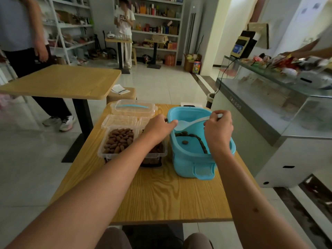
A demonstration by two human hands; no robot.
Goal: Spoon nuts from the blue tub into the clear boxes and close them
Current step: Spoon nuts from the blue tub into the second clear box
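You sit at a small wooden table [161, 191] in a shop with shelves [158, 24] at the back and a glass counter [269, 97] off at 3 o'clock. Another wooden table [61, 81] stands at 10 o'clock, and a person in white [124, 31] stands far off at 12 o'clock.

The blue tub [194, 159] sits on the right part of your table. It is nearly used up. A thin curved row of nuts [195, 139] lies on its floor, and one nut sits alone beside the row.

Your right hand [218, 130] is over the tub at 1 o'clock. Its fingers are curled round the handle of a white spoon [190, 123]. The scoop end of the spoon points left and hangs above the nuts, not touching them.

Your left hand [158, 127] reaches to the tub's left rim. Your thumb presses on the rim, close to the spoon's scoop. The other fingers are hidden behind the hand, so you cannot tell how they lie.

Two clear boxes sit just left of the tub at 11 o'clock. The left box [118, 141] is open and full of nuts. The second box [158, 151] is mostly hidden under your left arm, but nuts show inside it. Their lids [120, 120] lie flipped back. Behind them sits a shut clear box with a blue handle [133, 108].
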